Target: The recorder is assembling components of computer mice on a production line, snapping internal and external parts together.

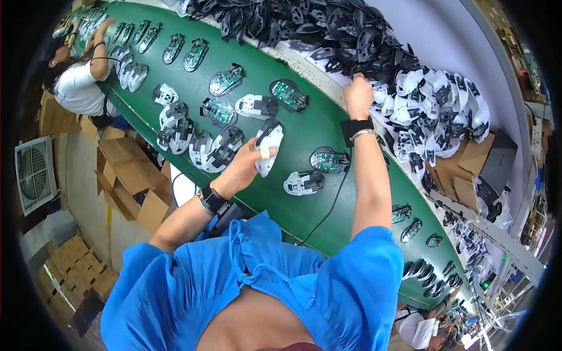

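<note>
My left hand [244, 162] is closed around a white and dark-grey computer-mouse shell [270, 146], held tilted above the green belt with the thumb across it. My right hand [358, 98] reaches over the belt's far edge to the pile of black plastic shell parts [345, 35]. Its fingers are curled at the pile's near edge, and whatever they grip is hidden. Around the left hand lie a white mouse shell [253, 106], a mouse base with a green circuit board [219, 111] and grey-white shells [202, 151]. Nearer the right forearm are another circuit-board base [329, 159] and a white-grey shell [302, 183].
White shells [430, 108] are heaped right of the black pile, beside a cardboard box [448, 178]. A thin black cable [335, 202] runs from my right wrist strap across the green belt [281, 205]. Co-workers [82, 82] sit at both ends. Open cartons [132, 169] stand left.
</note>
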{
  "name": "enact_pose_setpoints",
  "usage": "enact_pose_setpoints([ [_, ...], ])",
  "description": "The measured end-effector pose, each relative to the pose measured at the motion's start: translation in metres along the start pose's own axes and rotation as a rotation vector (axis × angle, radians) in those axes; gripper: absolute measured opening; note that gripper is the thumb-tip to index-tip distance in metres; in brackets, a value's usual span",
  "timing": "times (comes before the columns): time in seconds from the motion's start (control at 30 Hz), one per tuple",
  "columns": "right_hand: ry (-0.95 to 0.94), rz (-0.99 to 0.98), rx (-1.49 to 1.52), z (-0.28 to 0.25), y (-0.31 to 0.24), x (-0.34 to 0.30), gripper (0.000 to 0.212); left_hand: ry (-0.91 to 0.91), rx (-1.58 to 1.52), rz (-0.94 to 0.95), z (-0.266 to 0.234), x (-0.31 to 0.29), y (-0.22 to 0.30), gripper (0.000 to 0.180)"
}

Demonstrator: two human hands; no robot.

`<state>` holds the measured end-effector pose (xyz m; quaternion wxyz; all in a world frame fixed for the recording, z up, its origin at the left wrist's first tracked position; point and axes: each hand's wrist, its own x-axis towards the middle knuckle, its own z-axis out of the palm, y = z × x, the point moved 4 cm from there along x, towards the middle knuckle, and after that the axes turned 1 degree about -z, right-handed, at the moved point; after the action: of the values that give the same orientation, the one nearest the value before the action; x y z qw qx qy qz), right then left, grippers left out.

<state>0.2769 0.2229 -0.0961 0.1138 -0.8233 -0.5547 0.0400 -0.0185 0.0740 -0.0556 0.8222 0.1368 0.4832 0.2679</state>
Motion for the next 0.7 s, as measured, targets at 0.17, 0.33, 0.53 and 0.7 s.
enact_pose_setpoints([
  [0.17,-0.236,0.462,1.332,-0.008,0.008,-0.064,0.015,-0.078,-0.074,0.125,0.013,0.015,0.021,0.042],
  [0.33,-0.38,0.429,1.862,-0.072,-0.041,-0.165,0.046,0.049,0.098,0.23,0.033,0.019,0.028,0.041],
  [0.53,-0.362,0.408,1.758,-0.093,-0.075,-0.197,0.048,0.066,0.19,0.243,0.054,0.005,0.026,0.047],
  [0.7,-0.41,0.317,1.427,-0.111,-0.088,-0.195,0.052,0.086,0.248,0.361,0.048,-0.003,0.032,0.045],
])
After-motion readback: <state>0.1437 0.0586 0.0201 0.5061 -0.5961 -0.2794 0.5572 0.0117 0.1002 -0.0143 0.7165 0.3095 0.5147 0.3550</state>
